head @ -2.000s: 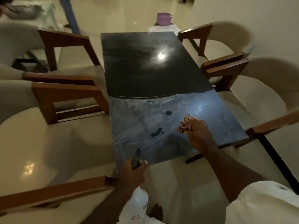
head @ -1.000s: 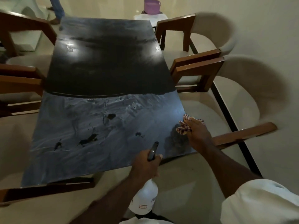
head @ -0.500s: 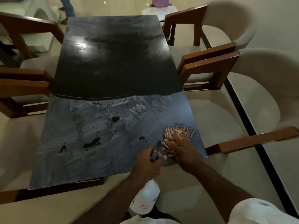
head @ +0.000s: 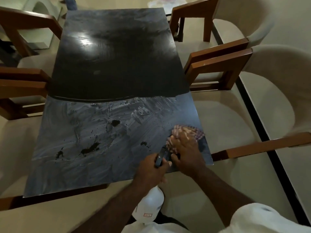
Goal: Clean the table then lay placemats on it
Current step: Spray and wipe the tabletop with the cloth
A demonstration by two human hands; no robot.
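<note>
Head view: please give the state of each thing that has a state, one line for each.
table: near half streaked and wet with dark spots, far half dark and glossy; no placemats on it.
cloth: pressed flat on the table's near right corner.
right hand: on the cloth.
spray bottle: held by its neck, body hanging below the table edge.
left hand: closed on the spray bottle.

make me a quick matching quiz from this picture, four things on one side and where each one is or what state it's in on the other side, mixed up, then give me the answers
Things:
1. checked cloth
2. spray bottle
3. far half of the table
4. near half of the table

Descriptions:
A. dark, with a bright light reflection
B. pressed flat under the right hand
C. gripped in the left hand, hanging below the table edge
D. covered in pale wipe streaks and dark spots

Pairs: 1-B, 2-C, 3-A, 4-D
</note>
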